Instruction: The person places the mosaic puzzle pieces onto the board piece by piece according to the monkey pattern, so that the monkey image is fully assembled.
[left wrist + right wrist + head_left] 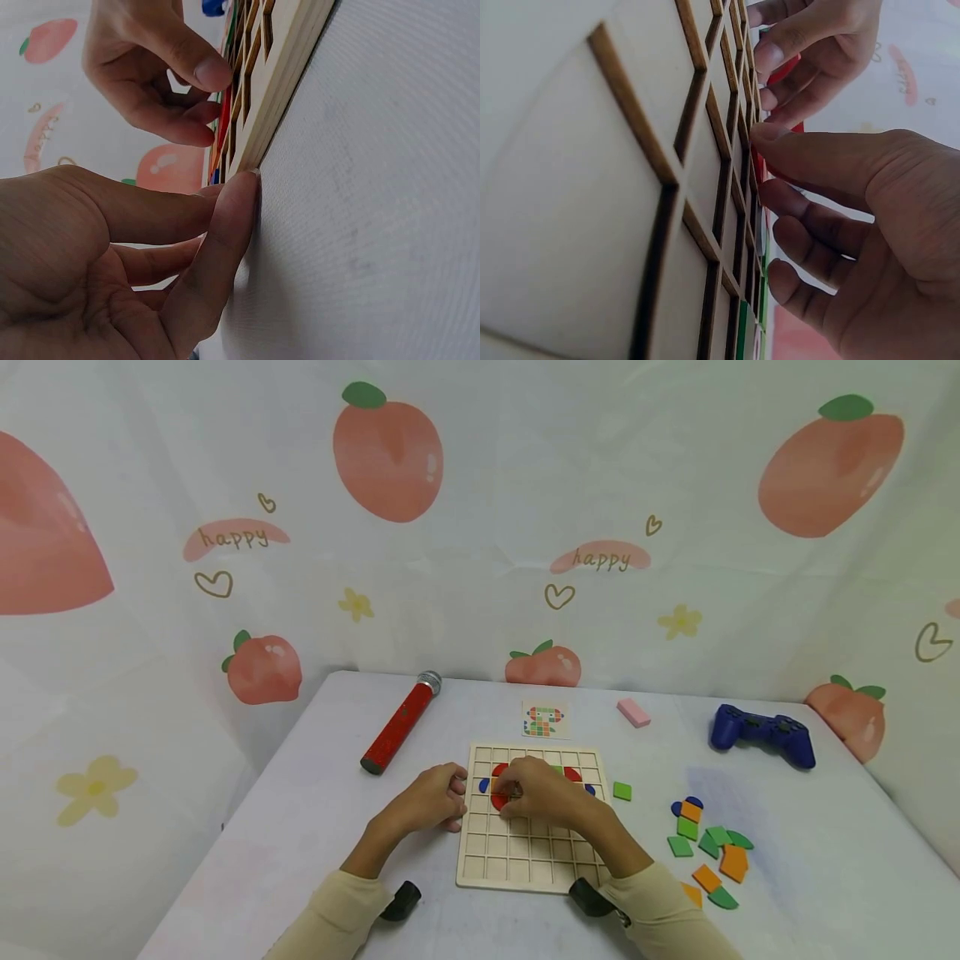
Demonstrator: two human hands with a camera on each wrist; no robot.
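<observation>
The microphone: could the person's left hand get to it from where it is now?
Probably yes. The left hand is at the left edge of the board, the microphone lies a little further off, and only table shows between them.

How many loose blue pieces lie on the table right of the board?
2: one blue piece at an orange square's left edge, another blue piece at its far edge. The right sleeve may hide others.
</observation>
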